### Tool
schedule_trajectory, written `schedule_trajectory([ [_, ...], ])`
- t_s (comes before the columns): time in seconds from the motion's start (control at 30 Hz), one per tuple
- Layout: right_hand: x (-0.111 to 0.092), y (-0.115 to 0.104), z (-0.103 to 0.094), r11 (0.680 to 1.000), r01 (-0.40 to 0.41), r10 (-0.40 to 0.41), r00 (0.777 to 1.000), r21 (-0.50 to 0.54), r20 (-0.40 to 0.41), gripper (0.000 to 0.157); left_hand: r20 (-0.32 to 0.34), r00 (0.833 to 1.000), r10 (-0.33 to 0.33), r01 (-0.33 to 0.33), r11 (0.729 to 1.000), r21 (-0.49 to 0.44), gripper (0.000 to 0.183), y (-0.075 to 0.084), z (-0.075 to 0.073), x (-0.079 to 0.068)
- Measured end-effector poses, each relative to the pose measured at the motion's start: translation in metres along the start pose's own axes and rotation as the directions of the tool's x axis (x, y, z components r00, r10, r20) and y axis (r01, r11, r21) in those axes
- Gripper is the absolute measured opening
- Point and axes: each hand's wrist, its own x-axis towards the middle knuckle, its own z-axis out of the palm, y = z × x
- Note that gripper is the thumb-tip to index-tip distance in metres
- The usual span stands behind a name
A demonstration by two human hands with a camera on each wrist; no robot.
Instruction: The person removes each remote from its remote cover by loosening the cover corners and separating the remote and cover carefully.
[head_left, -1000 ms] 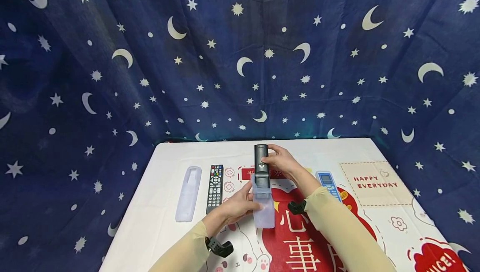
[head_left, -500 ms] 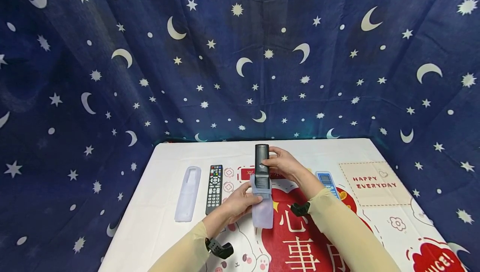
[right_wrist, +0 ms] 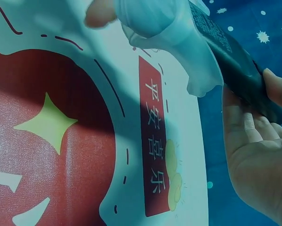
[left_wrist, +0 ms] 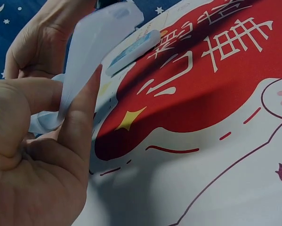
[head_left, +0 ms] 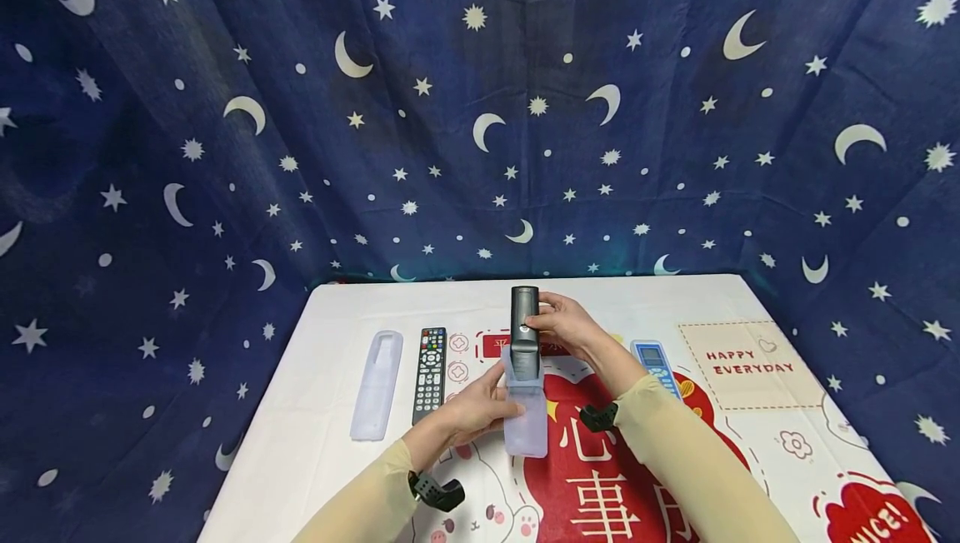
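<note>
Over the middle of the table, my right hand [head_left: 566, 326] grips the upper part of a black remote control [head_left: 524, 318], held back side up with its lower end inside a translucent silicone remote cover [head_left: 527, 430]. My left hand [head_left: 480, 406] pinches this cover from the left, thumb on its near face. The left wrist view has the cover [left_wrist: 91, 47] between the thumb and fingers of the left hand [left_wrist: 42, 150]. In the right wrist view, the cover's soft rim [right_wrist: 197, 70] flares around the remote [right_wrist: 235, 66], and the right hand's fingers [right_wrist: 258, 141] support the remote's far end.
On the left of the table [head_left: 300, 443] lie a second translucent cover [head_left: 377, 389] and a black remote with coloured buttons [head_left: 431, 372], close beside my left hand. A blue-faced remote [head_left: 656, 366] lies right of my right forearm. A starry blue curtain [head_left: 480, 151] hangs behind.
The left thumb shifted up to the cover's mouth half a second ago and is now back lower on its face. The remote and right hand have hardly moved.
</note>
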Motion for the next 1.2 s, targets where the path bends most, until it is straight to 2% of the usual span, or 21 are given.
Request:
schedule_trajectory([
  [0.2,0.002,0.0,0.0,1.0,0.001,-0.001,1.0,-0.002,-0.004,0.059,0.048,0.998,-0.028,0.028,1.0,-0.008,0.097,0.001,0.0,-0.002],
  [0.33,0.002,-0.001,0.001,1.0,0.004,-0.004,1.0,-0.014,-0.022,0.062,0.052,0.998,-0.041,0.04,0.999,0.013,0.099,0.001,-0.001,-0.003],
  [0.43,0.002,-0.002,0.0,1.0,0.024,-0.024,1.0,-0.021,-0.017,0.064,0.025,0.999,-0.031,0.03,0.999,0.022,0.09,0.001,-0.002,-0.003],
  [0.57,0.001,-0.001,-0.002,0.998,0.04,-0.04,0.999,-0.039,0.001,0.064,-0.055,0.998,-0.003,0.006,0.998,0.066,0.072,0.0,-0.002,-0.003],
  [0.7,-0.001,0.0,-0.005,0.997,0.026,-0.025,1.0,-0.07,0.006,0.065,-0.158,0.987,0.013,0.006,0.992,0.123,0.065,0.0,0.001,-0.002],
  [0.8,-0.002,0.0,-0.006,0.996,0.013,-0.013,1.0,-0.091,0.003,0.066,-0.206,0.979,0.012,0.016,0.991,0.132,0.064,0.0,0.003,-0.002],
  [1.03,-0.002,0.003,-0.01,0.991,-0.007,0.007,1.0,-0.13,-0.004,0.076,-0.208,0.978,0.004,0.021,0.992,0.121,0.062,-0.003,0.004,-0.003],
  [1.2,0.0,0.005,-0.014,0.992,-0.008,0.004,1.0,-0.127,-0.028,0.071,-0.199,0.98,-0.018,0.045,0.99,0.135,0.063,-0.005,0.007,-0.005],
])
